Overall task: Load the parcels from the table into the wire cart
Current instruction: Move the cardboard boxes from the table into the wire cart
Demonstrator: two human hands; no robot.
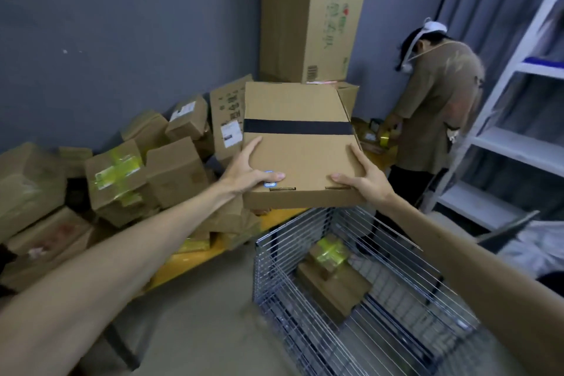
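A flat cardboard parcel [299, 143] with a black tape band across its top is held in the air between the table and the wire cart [265, 278]. My left hand [250, 171] grips its near left corner, thumb on top. My right hand [363, 175] grips the near right corner the same way. The parcel's near edge hangs just over the cart's far rim. Inside the cart lie a brown box [335, 287] and a smaller box with yellow tape [328, 253] on top of it.
Several cardboard parcels [122, 180] are heaped on the yellow-edged table [195, 259] at left. A tall carton [311, 12] stands against the grey wall. Another person [439, 107] stands at the table's far right end. A white shelf rack [518, 143] is at right.
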